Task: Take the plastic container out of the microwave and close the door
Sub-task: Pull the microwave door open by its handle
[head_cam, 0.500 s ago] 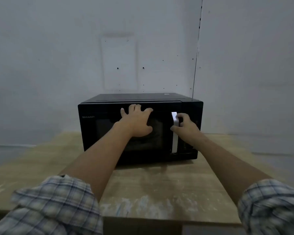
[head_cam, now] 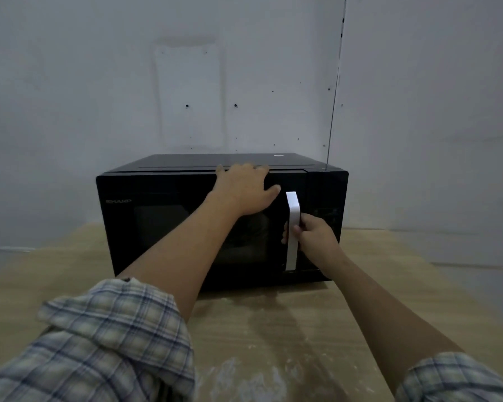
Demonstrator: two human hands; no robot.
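A black microwave (head_cam: pixel 221 221) sits on a pale wooden counter (head_cam: pixel 273 343) against a grey wall. Its door (head_cam: pixel 186 224) appears shut, so the step in hand looks like the first one: opening it. The plastic container cannot be seen; if it is inside, the dark door window hides it.

The person's right hand (head_cam: pixel 312 236) reaches to the white upright handle (head_cam: pixel 292 230) near the door's right edge. Its grip is clenched around the middle of the handle, fingers (head_cam: pixel 285 236) curling round the left side and thumb on the near face. The left hand (head_cam: pixel 244 188) lies flat and released on the upper front of the microwave, fingers spread over the top edge, holding nothing and seemingly bracing the appliance.

The next move likely calls for a steady pull on the handle toward the person, while the left hand keeps the microwave from sliding, then clears the door's swing.
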